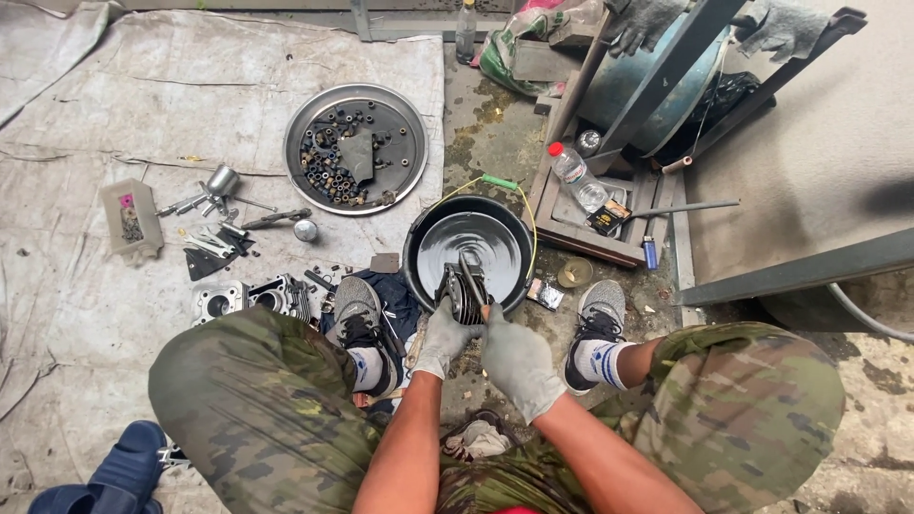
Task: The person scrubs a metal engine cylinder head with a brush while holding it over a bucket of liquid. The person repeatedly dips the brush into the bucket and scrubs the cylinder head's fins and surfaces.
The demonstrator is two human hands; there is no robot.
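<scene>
Currently: finned engine part (464, 288) over black basin (425, 231), washing stage; left hand (441, 338) gripping it, right hand (517, 360) closed on brush (472, 276) (gloved); scrubbing needs steady hold.

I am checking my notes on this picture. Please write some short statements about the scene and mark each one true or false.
1. Both hands wear grey gloves. True: left hand, right hand.
2. The hands hold a dark metal part over a black basin. True.
3. The basin is dry. False: dark liquid lies in it.
4. The round metal tray holds only a plastic bottle. False: it holds small nuts and bolts.
5. A plastic bottle lies right of the basin. True.
</scene>
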